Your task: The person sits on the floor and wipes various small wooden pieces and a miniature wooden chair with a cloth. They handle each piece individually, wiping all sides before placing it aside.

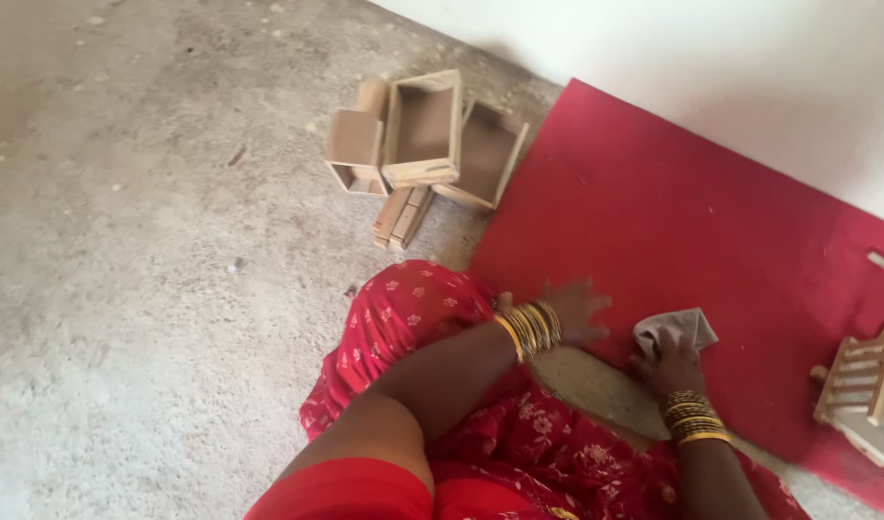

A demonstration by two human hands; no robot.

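The small grey-brown cloth (pixel 677 328) lies bunched on the red felt mat (pixel 692 221) near its lower edge, right hand (pixel 669 364) fingers clamped on it. The left hand (pixel 569 310), fingers spread, presses flat on the mat's corner. Open wooden box frames (pixel 424 135) sit beyond the mat's left edge on bare concrete floor (pixel 133 241); a slatted wooden piece (pixel 861 380) lies right.

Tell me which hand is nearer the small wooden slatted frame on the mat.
Right. The right hand, gripping a grey cloth, lies just left of the slatted frame; the left hand lies farther left, flat on the red mat.
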